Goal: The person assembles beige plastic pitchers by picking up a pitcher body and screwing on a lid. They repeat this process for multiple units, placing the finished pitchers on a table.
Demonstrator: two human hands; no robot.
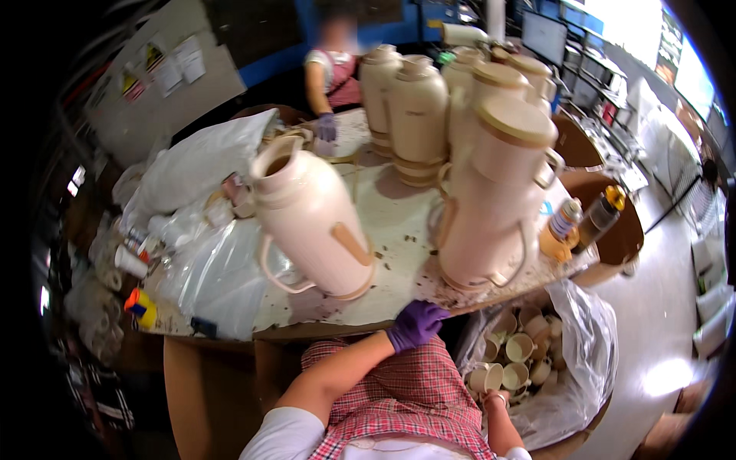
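Note:
My left hand point(418, 325), in a purple glove, rests at the near edge of the table point(383, 230) with its fingers stretched toward the right and nothing visible in them. My right hand point(494, 395) is down at my right side, its fingers closed at the bottom of a cream cup point(485, 377); part of the grip is hidden. That cup is over a clear plastic-lined box point(590, 330) that holds several more cream cups point(520, 347). A cream thermos jug point(310, 218) with an open mouth stands on the table, beyond my left hand. To its right stands a capped jug point(491, 207).
More thermos jugs point(418, 115) stand farther back. White plastic bags point(199, 165) cover the table's left side. Two bottles point(563, 222) with orange parts stand at the right edge. A co-worker point(335, 77) is across the table, one purple-gloved hand on it. An open carton point(207, 383) is below left.

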